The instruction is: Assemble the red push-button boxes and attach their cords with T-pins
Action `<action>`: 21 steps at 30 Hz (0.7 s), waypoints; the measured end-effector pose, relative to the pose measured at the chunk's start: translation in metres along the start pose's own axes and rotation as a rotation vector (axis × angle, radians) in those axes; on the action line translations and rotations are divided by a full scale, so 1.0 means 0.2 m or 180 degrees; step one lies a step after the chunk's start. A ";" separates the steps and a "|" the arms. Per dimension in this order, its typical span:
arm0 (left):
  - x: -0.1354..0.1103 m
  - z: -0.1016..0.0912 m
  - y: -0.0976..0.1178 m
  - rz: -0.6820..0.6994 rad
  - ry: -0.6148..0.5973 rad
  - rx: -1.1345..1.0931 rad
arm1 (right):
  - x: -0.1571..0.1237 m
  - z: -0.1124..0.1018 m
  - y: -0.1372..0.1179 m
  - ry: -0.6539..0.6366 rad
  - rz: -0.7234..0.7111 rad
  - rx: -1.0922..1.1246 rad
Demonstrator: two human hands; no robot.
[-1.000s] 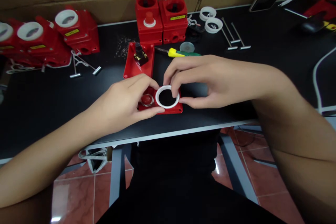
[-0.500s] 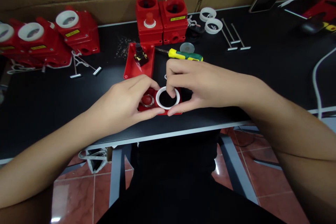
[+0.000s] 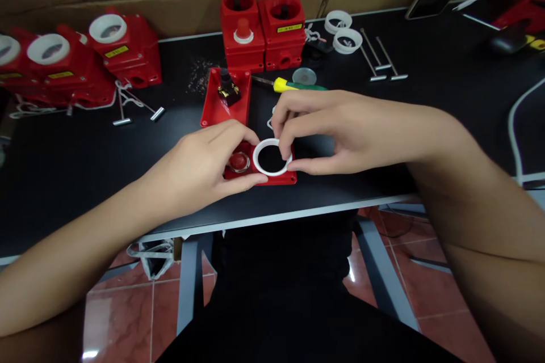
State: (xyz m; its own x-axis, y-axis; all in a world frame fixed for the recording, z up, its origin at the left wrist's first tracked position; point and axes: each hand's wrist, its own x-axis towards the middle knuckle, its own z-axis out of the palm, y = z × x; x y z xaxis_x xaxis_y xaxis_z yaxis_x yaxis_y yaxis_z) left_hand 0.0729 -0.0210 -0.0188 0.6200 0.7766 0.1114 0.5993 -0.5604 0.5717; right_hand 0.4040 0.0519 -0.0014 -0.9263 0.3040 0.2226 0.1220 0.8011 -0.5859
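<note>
A white plastic ring (image 3: 257, 164) sits over the round opening of a red plastic cover (image 3: 283, 180) near the table's front edge. With thumb and fingers, my left hand (image 3: 200, 164) grips the cover at its left side, touching the ring's edge. My right hand (image 3: 323, 130) pinches the right rim of the ring between thumb and fingertips. A round red button (image 3: 239, 162) shows on the cover beside the left fingers. Just behind lies a red tray-like housing part (image 3: 208, 105) with a black switch block (image 3: 229, 92) in it.
Behind my right hand lies a yellow-green screwdriver (image 3: 285, 85), near a clear disc (image 3: 304, 76). Red boxes (image 3: 243, 55) stand at the back and left (image 3: 142, 51). White rings (image 3: 347, 42) and small metal T-bars (image 3: 385, 57) lie back right. A white cable (image 3: 513, 125) hangs over the right side.
My right hand has shifted right around the ring, its thumb moving from the front edge to the right edge. The left hand has hardly moved.
</note>
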 end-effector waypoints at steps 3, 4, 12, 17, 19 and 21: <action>0.00 0.00 0.00 -0.0032 -0.0013 -0.0014 | 0.00 0.03 0.03 0.0042 -0.0067 -0.0043; 0.00 0.00 0.00 -0.0028 -0.0010 -0.0010 | 0.01 0.04 0.04 0.0061 -0.0081 -0.0084; 0.00 -0.01 -0.01 -0.0070 -0.0021 -0.0006 | 0.02 0.07 0.05 0.0169 -0.0173 -0.0001; 0.01 -0.01 0.00 -0.0110 -0.0032 -0.0002 | 0.01 -0.01 -0.01 -0.0075 -0.0077 0.0091; 0.02 -0.01 0.01 -0.0116 -0.0038 0.0001 | 0.00 -0.01 -0.01 -0.0060 -0.0065 0.0094; 0.02 -0.01 0.01 -0.0116 -0.0032 -0.0005 | 0.00 0.00 -0.01 -0.0023 -0.0046 0.0134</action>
State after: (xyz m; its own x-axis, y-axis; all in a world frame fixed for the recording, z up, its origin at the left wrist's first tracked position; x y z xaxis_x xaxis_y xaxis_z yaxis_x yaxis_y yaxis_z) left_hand 0.0757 -0.0187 -0.0146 0.6028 0.7937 0.0823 0.6209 -0.5313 0.5764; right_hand 0.4031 0.0508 0.0004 -0.9304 0.2887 0.2258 0.0936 0.7829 -0.6151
